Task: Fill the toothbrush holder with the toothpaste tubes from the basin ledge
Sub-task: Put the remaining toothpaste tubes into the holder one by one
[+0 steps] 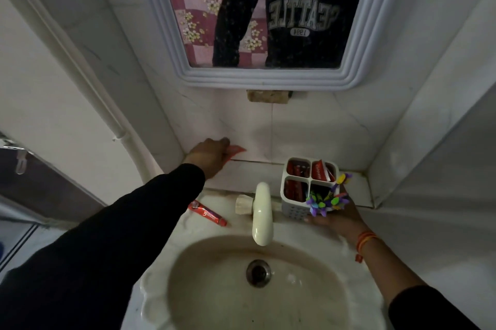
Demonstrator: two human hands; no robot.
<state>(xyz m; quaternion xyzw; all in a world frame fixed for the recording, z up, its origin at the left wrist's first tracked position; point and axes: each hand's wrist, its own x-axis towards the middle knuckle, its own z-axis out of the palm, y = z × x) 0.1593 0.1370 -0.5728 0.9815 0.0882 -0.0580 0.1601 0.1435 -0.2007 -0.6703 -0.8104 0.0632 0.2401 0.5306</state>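
While the left hand [212, 153] closes its fingers on a red toothpaste tube [236, 151] at the tiled ledge [249, 174], the right hand [338, 218] cups the four-compartment toothbrush holder [292, 195] beside the tap [261, 211], another tube [208, 213] lying on the basin rim [188, 227].

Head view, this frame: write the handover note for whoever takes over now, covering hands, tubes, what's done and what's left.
Left hand: raised at the wall tiles, grip closed on a red toothpaste tube.
Right hand: steadying the white four-compartment plastic toothbrush holder beside the cream tap.
Done: red tubes fill three compartments; colourful toothbrushes fill the fourth.
Left: drop in the held tube, then the red tube lying on the basin ledge.
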